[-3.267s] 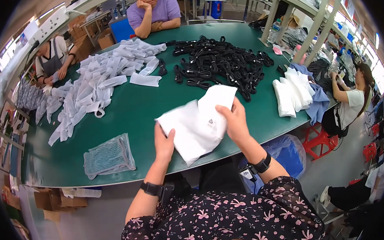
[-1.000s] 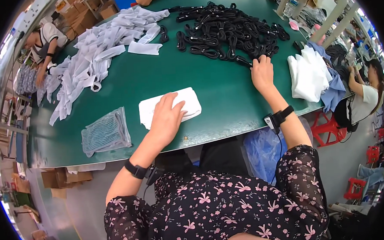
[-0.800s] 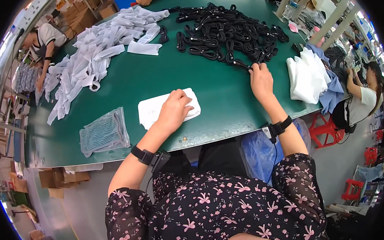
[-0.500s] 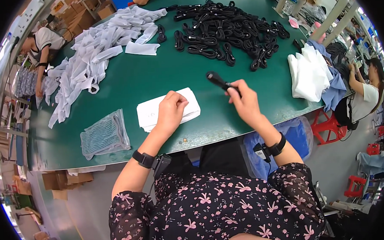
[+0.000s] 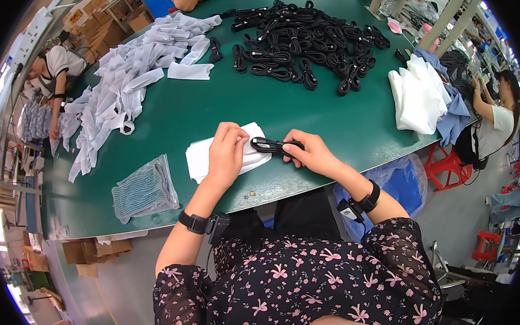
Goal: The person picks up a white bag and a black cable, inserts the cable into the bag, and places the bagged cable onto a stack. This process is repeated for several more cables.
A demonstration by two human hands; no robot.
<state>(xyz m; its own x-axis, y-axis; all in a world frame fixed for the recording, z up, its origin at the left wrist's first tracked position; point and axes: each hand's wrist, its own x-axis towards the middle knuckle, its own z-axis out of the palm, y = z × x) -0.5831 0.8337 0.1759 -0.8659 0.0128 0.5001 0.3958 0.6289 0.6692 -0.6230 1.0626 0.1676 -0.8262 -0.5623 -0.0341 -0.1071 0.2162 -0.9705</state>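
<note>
A stack of flat white bags (image 5: 197,161) lies on the green table in front of me. My left hand (image 5: 225,156) rests over it, with thumb and fingertips pinched at the raised edge of the top bag. From the right, my right hand (image 5: 307,150) grips one end of a bundled black cable (image 5: 264,144), coiled and tied. The cable's free end points left, over the stack's right side and close to my left fingertips. Whether it touches the bag's mouth, I cannot tell.
Beyond lie a heap of bundled black cables (image 5: 295,43) and, left of it, a heap of whitish pouches (image 5: 131,66). A clear bag with blue-striped contents (image 5: 145,190) sits near left. White plastic sheeting (image 5: 415,98) lies at the right edge. Co-workers sit around.
My right hand has brought the black cable down and left, from beside the stack to over its right side. My left hand stays at the stack, where the top bag's edge now stands raised.
</note>
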